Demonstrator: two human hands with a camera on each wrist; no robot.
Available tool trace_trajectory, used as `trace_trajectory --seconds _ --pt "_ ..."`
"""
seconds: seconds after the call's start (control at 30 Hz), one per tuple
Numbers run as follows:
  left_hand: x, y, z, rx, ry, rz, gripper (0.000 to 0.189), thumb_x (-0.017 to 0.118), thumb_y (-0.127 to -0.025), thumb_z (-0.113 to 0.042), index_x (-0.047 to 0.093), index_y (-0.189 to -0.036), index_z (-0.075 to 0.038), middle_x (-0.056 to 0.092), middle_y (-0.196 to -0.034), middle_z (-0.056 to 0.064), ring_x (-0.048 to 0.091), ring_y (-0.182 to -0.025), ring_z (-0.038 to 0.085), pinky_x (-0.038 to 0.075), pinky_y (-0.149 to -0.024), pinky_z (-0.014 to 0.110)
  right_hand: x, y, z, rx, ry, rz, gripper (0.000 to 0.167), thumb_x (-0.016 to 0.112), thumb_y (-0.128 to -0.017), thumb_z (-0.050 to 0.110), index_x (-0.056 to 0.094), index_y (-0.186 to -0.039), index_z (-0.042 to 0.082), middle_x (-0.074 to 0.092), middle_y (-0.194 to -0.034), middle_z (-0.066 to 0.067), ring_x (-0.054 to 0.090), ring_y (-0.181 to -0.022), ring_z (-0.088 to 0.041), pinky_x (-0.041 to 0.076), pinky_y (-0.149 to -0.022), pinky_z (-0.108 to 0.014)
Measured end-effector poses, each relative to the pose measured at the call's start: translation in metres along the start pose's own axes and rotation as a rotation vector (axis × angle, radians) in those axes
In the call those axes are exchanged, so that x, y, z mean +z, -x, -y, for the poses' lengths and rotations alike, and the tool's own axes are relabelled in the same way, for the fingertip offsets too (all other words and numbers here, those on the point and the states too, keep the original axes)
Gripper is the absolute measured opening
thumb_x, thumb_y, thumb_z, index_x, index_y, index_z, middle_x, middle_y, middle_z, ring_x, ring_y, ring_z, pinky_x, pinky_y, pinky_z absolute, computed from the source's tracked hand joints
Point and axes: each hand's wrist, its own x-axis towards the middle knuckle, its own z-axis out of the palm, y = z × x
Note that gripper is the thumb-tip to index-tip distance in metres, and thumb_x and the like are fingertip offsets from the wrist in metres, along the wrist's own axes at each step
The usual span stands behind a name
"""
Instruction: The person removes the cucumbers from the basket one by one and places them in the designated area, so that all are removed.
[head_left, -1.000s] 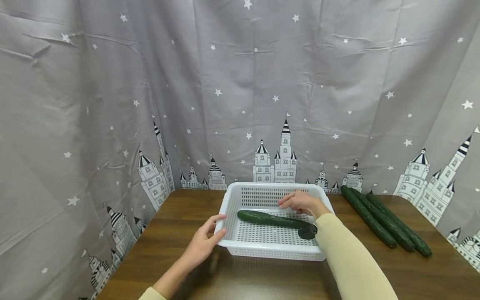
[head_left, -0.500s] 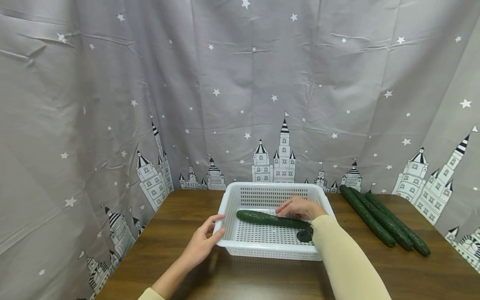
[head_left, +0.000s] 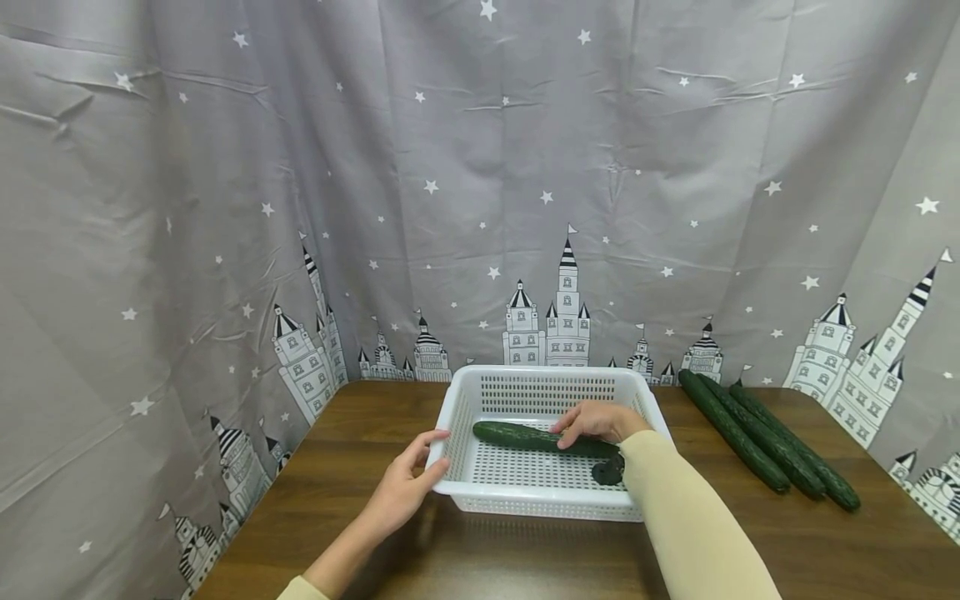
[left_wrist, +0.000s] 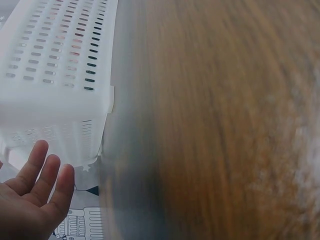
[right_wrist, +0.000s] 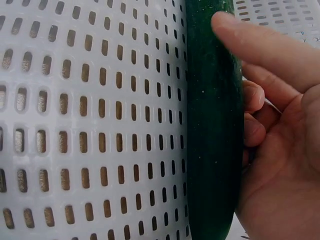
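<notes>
In the head view a long dark green cucumber [head_left: 513, 435] lies lengthwise across the floor of a white perforated plastic basket [head_left: 536, 500]. My right hand [head_left: 596, 422] reaches over the basket's right side and grips the cucumber near its middle. The right wrist view shows the thumb [right_wrist: 230, 30] on top of the cucumber [right_wrist: 212, 125] and the other fingers curled along its far side. My left hand [head_left: 408, 479] rests against the basket's left rim. Its fingers are extended beside the end wall in the left wrist view, where the thumb is mostly hidden.
Several more cucumbers [head_left: 772, 442] lie side by side on the brown wooden table [head_left: 360, 408], right of the basket. A grey curtain [head_left: 465, 208] printed with stars and castles hangs behind the table. A black round piece [head_left: 607, 472] sits by my right wrist.
My right hand has lowered onto the cucumber, and its thumb has come down over the near side. The left hand has stayed at the basket's rim.
</notes>
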Motion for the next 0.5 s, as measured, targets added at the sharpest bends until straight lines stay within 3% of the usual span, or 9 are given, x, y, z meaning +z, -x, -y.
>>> trace_trajectory --seconds 0.5 --pt "0.0012 -0.0001 -0.0011 -0.009 0.0 -0.012 0.042 0.064 -0.099 -0.021 0.055 -0.14 -0.015 0.068 -0.119 0.021 0.063 -0.1 0.023 0.052 -0.076 0.028 0.0005 0.0006 0.0007 -0.001 0.107 -0.057 0.042 0.079 -0.08 0.008 0.072 -0.119 -0.002 0.063 -0.136 -0.018 0.054 -0.131 -0.034 0.039 -0.111 -0.05"
